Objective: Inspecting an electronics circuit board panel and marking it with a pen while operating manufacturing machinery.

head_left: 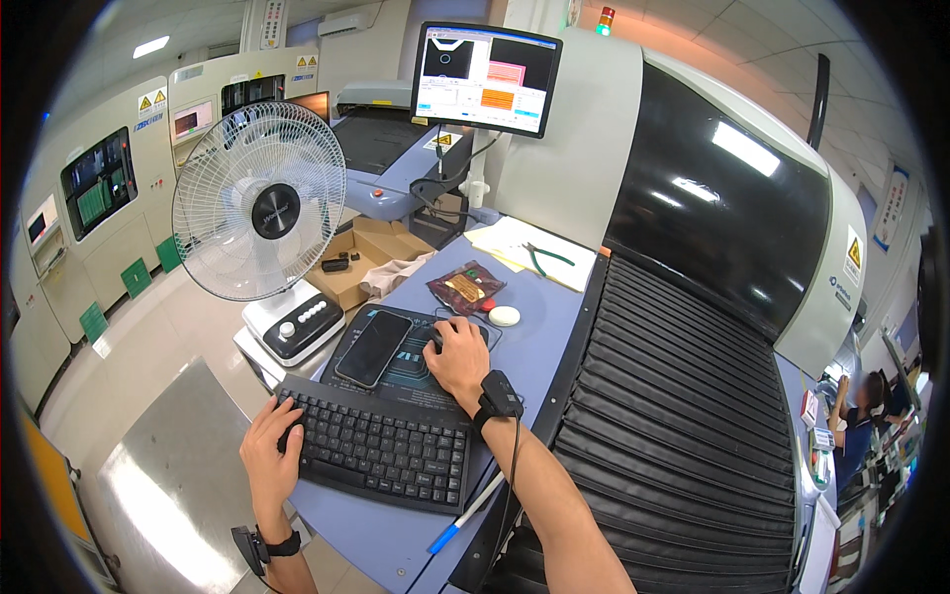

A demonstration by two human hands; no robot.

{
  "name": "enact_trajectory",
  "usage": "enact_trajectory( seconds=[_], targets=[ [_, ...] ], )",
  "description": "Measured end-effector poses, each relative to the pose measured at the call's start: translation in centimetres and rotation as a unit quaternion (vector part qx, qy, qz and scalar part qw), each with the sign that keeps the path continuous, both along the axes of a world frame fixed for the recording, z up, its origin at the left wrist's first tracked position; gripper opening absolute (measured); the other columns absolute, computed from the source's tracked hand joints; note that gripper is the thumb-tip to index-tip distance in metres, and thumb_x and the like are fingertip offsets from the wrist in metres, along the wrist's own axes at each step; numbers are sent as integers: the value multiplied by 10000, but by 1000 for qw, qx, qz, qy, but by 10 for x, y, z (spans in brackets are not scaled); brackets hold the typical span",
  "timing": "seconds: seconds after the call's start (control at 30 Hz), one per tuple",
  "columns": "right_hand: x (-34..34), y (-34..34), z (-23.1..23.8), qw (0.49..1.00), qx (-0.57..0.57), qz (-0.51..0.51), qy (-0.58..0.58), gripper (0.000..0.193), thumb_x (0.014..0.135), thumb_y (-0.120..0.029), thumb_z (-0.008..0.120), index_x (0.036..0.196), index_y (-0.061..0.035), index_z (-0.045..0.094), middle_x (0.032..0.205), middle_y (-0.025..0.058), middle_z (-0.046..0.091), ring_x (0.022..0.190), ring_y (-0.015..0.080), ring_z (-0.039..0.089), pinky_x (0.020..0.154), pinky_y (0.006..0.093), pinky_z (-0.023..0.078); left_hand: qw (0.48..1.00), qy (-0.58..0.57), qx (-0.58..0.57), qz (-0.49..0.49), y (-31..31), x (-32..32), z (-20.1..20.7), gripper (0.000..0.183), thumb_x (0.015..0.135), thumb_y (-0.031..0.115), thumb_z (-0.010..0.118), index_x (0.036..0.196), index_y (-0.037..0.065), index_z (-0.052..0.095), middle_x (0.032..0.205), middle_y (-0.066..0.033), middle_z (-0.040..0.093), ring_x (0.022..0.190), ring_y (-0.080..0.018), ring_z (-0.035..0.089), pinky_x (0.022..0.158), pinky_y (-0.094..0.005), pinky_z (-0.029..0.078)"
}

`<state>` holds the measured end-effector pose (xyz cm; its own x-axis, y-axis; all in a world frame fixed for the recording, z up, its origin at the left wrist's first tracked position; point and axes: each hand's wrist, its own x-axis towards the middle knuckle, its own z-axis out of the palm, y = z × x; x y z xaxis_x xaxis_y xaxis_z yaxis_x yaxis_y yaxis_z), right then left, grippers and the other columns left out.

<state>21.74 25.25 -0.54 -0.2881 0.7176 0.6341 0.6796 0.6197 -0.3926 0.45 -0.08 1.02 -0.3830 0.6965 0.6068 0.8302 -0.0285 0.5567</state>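
My right hand (459, 358) rests over a dark computer mouse (432, 344), mostly hidden under the fingers, on a black mouse pad (408, 366). At the left end of a black keyboard (386, 447), my left hand (269, 450) lies with its fingers apart on the keys, gripping nothing. A black smartphone (374, 348) lies face up on the pad, between the two hands. Each wrist wears a black strapped device. Above the desk, a monitor (485, 79) shows a dark image panel and several coloured windows.
A white fan (277, 213) stands left of the desk, beside an open cardboard box (371, 247). Green-handled pliers (537, 259) lie on papers behind a dark red packet (465, 287) and a round white object (504, 316). A black bellows cover (673, 396) borders the desk's right side.
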Motion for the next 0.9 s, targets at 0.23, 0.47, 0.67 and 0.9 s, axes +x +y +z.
enact_trajectory(
  seconds=[0.23,0.47,0.67,0.9],
  targets=[
    [-1,0,1,1000,8,5,6,326,800,-198,675,1082,-35,693,1146,164,628,1094,358,590,949,452,498,1000,0,0,4,-1,-2,-1,215,895,166,638,1037,42,741,1196,-137,714,1265,-369,582,1034,-454,458],
    [-1,1,-2,1000,21,0,11,315,799,-187,693,1077,-39,704,1146,138,641,1076,349,605,936,439,511,1000,1,-3,4,0,1,0,208,878,146,645,1032,45,742,1197,-134,714,1260,-364,585,1040,-454,455],
    [0,2,-3,1000,14,-2,1,318,801,-186,693,1082,-38,704,1154,149,639,1083,351,602,948,438,504,1000,2,-5,4,-1,0,0,211,873,138,646,1035,43,742,1197,-131,714,1263,-362,583,1048,-452,450],
    [-1,1,1,1000,7,-4,6,326,803,-189,692,1092,-37,702,1160,151,639,1102,349,595,961,436,496,1000,-2,-2,6,0,0,1,211,871,137,647,1033,43,744,1200,-133,713,1262,-361,584,1048,-450,451]
  ],
)
